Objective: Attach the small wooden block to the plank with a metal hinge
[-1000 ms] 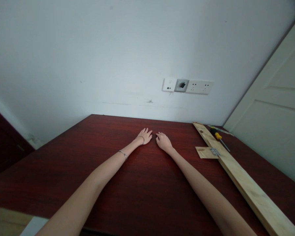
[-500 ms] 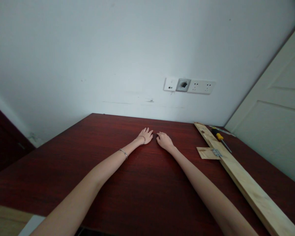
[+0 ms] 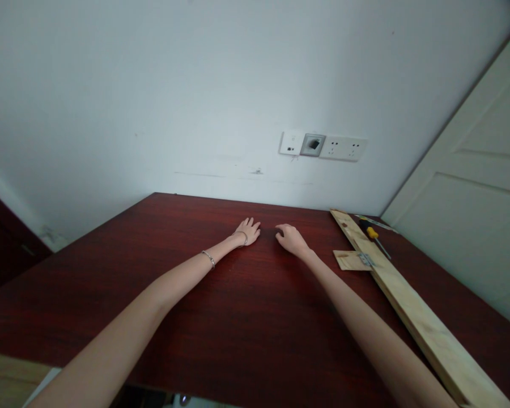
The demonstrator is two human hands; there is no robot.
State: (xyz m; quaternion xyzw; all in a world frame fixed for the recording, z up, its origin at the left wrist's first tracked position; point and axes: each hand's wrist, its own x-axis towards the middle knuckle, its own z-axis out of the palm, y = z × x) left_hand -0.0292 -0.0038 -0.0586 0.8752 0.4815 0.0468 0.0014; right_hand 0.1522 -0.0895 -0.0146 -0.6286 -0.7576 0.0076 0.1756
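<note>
My left hand (image 3: 249, 231) lies flat on the dark red tabletop (image 3: 238, 317), fingers spread, with nothing under it that I can see. A thin bracelet circles that wrist and another sits higher on the forearm. To its right, across a small gap, is my right hand (image 3: 292, 240), its fingers loosely bent and the thumb apart from them; it holds nothing visible. Farther right lies a long pale wooden board (image 3: 412, 303). A metal hinge (image 3: 366, 259) joins it to a short wooden piece (image 3: 349, 260) jutting left.
Just beyond the board lie a yellow-and-black screwdriver (image 3: 372, 232) and a thin flat strip (image 3: 378, 224). Behind the table rises a white wall with sockets (image 3: 344, 148). A white panelled door (image 3: 476, 170) borders the right side.
My right hand has moved a little to the right, away from the left hand, and its thumb has parted from the fingers. My left hand stays flat. The view has shifted slightly.
</note>
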